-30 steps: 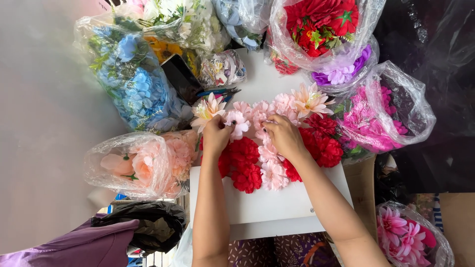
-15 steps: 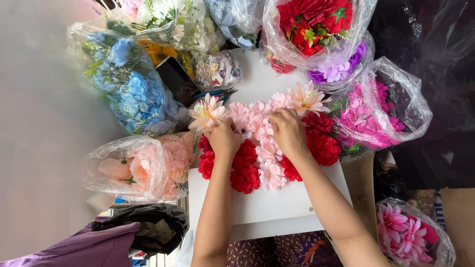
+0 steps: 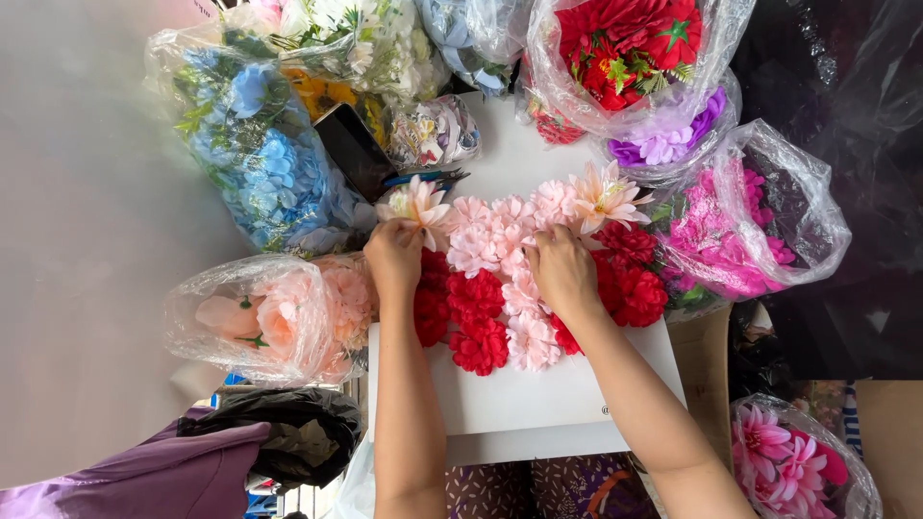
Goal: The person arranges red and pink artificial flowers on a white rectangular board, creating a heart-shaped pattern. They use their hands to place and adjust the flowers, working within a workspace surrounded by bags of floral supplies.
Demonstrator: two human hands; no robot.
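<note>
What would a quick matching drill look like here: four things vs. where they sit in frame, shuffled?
Things:
1. bag of blue flowers
2. bag of red flowers
3. bag of peach roses
4. left hand

Places:
A. top right of the white table
B. at the pale pink flower on the row's left end
C. upper left, beside the dark phone
D. left of the table, below the blue flowers

Pairs: 1-C, 2-A, 3-D, 4-B
</note>
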